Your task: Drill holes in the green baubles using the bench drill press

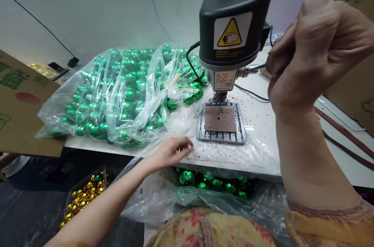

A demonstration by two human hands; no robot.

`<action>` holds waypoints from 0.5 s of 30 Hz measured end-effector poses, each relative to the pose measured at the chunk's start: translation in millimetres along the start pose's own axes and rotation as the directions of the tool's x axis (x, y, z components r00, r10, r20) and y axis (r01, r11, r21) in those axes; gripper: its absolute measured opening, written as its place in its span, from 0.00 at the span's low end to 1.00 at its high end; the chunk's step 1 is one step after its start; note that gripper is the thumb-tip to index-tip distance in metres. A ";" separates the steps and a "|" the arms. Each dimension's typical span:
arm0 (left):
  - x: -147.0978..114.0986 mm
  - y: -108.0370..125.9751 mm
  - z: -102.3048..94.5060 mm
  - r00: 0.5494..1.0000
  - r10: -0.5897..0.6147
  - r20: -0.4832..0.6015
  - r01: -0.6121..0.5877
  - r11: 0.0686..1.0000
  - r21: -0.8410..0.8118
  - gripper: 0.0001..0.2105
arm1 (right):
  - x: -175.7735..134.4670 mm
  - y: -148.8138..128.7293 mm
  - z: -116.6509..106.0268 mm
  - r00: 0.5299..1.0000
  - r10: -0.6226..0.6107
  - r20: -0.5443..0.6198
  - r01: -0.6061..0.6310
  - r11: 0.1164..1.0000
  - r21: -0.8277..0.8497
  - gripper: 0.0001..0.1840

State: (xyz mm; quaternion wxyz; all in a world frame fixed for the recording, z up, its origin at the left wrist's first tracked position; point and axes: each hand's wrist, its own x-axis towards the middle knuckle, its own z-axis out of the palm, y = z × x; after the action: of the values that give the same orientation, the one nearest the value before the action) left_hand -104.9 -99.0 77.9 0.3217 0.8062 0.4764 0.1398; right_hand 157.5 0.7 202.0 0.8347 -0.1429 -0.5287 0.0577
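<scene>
A black bench drill press (233,25) with a yellow warning label stands on the white table. My right hand (312,48) is raised beside it, fingers wrapped at the end of its feed lever (258,67); the grip itself is mostly hidden behind the fingers. Beneath the chuck, a brown board (216,119) with a dark hole lies on the slotted metal base (201,132). My left hand (175,151) hovers by the table's front edge, left of the base, slightly blurred, fingers loosely bent and apart with nothing visible in them. Shiny green faceted balls (201,179) lie in an opened plastic bag below the edge.
A tied clear bag of green balls (117,91) fills the table's left side. Dark shavings lie around the base. Cardboard boxes (23,110) flank both sides. A tub of gold balls (84,200) stands lower left. A black cable (253,94) runs behind the drill press.
</scene>
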 end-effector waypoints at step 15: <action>182.0 -80.5 -31.4 0.852 -0.107 -0.512 0.086 0.994 -0.065 0.15 | -1.6 2.8 -1.3 1.000 0.002 0.002 -0.002 1.000 0.020 0.22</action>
State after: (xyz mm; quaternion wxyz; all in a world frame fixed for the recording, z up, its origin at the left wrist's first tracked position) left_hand -83.9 96.5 34.3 0.2055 0.7081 0.5818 0.3432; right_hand 158.1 2.7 199.2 0.8354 -0.1352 -0.5288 0.0640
